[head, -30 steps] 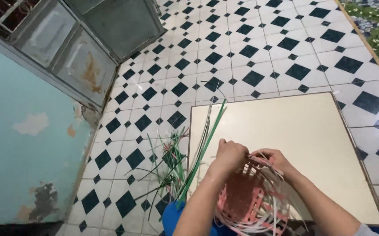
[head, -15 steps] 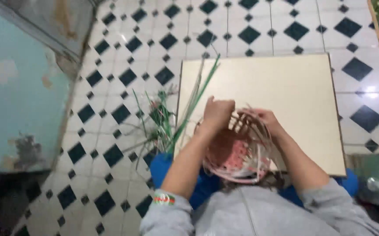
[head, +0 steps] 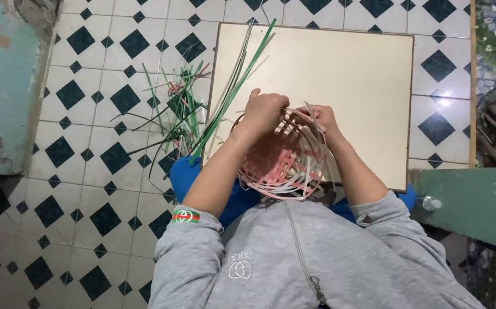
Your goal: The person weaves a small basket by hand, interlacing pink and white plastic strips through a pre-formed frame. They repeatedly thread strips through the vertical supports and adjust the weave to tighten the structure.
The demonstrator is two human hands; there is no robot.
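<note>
Left hand [head: 264, 111] is fisted tight on the far rim of the half-woven basket [head: 282, 157], knuckles up, pinching the strips there. Right hand [head: 323, 117] is right beside it on the same rim, fingers curled over a couple of pale upright strips, so that grip is closed on the basket too. The basket itself, pink and whitish flat strips, sits at the near edge of the cream tabletop [head: 362, 74], partly over the person's lap, with loose strip ends sticking out all round. Left of it, long green strips [head: 233, 86] lie across the tabletop corner, and a messy pile of green and pink offcuts [head: 173, 109] is on the black-and-white tiled floor [head: 99, 137]. My worry: those free ends look springy, so if either grip slackens the weave could pop loose, or a strip could kink from being bent too hard.
</note>
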